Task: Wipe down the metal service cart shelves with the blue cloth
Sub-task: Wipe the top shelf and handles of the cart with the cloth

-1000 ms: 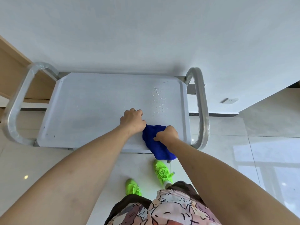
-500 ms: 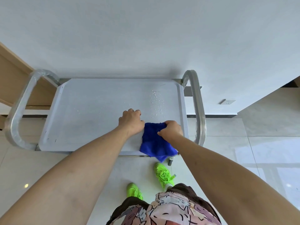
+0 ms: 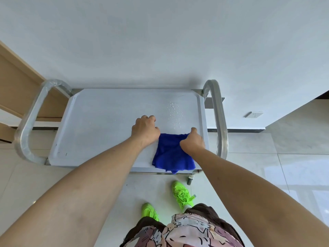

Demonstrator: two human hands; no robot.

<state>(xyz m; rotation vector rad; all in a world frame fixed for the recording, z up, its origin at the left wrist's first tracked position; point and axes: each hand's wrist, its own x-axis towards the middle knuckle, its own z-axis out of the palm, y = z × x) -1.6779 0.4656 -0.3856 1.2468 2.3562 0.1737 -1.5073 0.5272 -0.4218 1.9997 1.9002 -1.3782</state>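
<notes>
Item: blue cloth being spread on top cart shelf, centre-right of frame.

Right hand (image 3: 193, 140) pinches the far right corner of the blue cloth (image 3: 171, 156); left hand (image 3: 145, 130), fingers curled, grips its far left edge. Since a second ago the bunched cloth has been pulled out flat, near edge overhanging the shelf (image 3: 99, 125). Water droplets (image 3: 175, 114) lie just beyond, upper right. Judgement: cloth readied; wiping not yet begun. Cart handle (image 3: 218, 118) at right.

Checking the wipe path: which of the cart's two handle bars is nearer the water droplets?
The right handle bar. The water droplets sit beside the top shelf's right rim, just beyond the blue cloth; the left handle bar is across the shelf.
</notes>
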